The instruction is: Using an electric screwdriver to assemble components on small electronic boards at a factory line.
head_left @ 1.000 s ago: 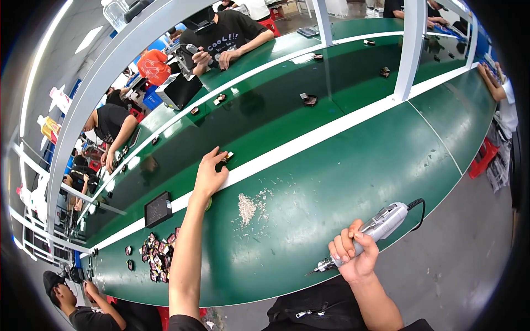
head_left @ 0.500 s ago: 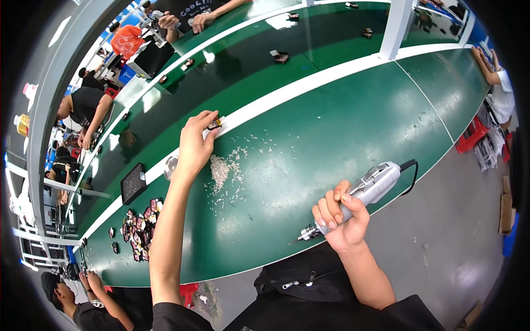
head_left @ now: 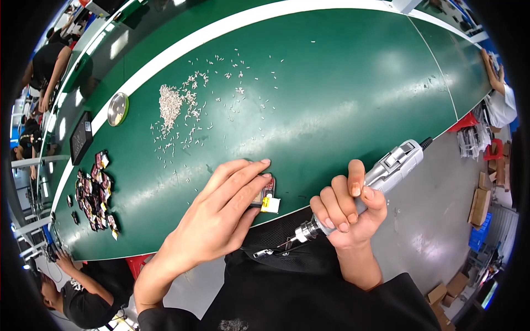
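Note:
My left hand grips a small dark electronic part at the table's near edge. A white and yellow tab sticks out of the part, and my fingers cover much of the rest. In my right hand is a grey electric screwdriver, fingers wrapped round its body. Its bit points down and left, off the table's edge and apart from the part. Beyond my left hand lies a heap of tiny pale pieces, with more scattered around it on the green table.
At the left is a pile of similar small dark parts. Behind it stand a black tray and a round shallow dish. A white rail borders the table's far side. Other people sit at the left and far right.
My left hand has come from the far rail back to the near edge, bringing the small dark part. The view has tipped downward. My right hand still holds the screwdriver.

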`<state>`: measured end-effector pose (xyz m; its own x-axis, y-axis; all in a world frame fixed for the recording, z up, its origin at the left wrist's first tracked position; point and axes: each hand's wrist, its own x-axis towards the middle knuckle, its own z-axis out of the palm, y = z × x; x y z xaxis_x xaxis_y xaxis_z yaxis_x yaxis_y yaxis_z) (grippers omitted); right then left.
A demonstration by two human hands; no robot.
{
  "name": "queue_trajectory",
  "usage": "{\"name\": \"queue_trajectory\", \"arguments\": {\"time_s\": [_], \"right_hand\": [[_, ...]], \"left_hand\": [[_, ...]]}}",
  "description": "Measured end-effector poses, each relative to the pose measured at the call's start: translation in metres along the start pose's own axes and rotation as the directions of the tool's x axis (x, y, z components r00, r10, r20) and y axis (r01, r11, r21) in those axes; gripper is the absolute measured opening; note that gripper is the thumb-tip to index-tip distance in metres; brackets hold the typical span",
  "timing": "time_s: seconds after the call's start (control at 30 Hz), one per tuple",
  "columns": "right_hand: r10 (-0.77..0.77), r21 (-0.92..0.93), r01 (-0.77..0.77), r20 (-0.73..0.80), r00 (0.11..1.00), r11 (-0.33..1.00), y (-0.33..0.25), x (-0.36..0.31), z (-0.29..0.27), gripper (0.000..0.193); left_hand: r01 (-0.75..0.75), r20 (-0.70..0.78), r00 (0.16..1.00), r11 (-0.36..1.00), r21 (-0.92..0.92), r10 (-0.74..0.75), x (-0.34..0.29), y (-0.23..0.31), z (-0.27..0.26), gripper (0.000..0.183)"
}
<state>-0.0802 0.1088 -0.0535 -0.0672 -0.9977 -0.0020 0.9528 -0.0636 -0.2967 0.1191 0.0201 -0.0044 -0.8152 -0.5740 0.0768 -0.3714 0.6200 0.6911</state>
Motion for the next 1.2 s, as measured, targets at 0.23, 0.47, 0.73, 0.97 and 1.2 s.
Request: {"name": "queue_trajectory", "arguments": {"time_s": [0.23,0.47,0.73,0.97,1.2], "right_hand": [[0.07,0.022,-0.072,0.048,0.996,0.997,0.011,-0.008,0.0,0.008],[0.108,0.015,-0.109,0.059,0.992,0.994,0.017,-0.016,0.002,0.008],[0.211,-0.042,-0.212,-0.029,0.977,0.976,0.037,-0.028,0.006,0.008],[0.17,-0.05,-0.184,-0.218,0.961,0.982,0.064,-0.041,0.019,0.007],[0.097,-0.153,-0.128,-0.196,0.976,0.98,0.065,-0.043,0.013,0.006]], "left_hand": [[0.03,-0.086,0.996,0.999,0.039,-0.027,0.004,0.002,0.01,0.041],[0.002,-0.179,0.984,0.994,0.109,0.018,0.006,-0.004,0.014,0.028],[-0.129,-0.113,0.975,0.896,0.424,0.194,0.005,-0.002,0.02,0.027],[-0.343,-0.007,0.902,0.726,0.596,0.432,0.002,-0.002,0.027,0.03],[-0.335,-0.073,0.884,0.734,0.59,0.461,-0.001,-0.001,0.036,0.029]]}}
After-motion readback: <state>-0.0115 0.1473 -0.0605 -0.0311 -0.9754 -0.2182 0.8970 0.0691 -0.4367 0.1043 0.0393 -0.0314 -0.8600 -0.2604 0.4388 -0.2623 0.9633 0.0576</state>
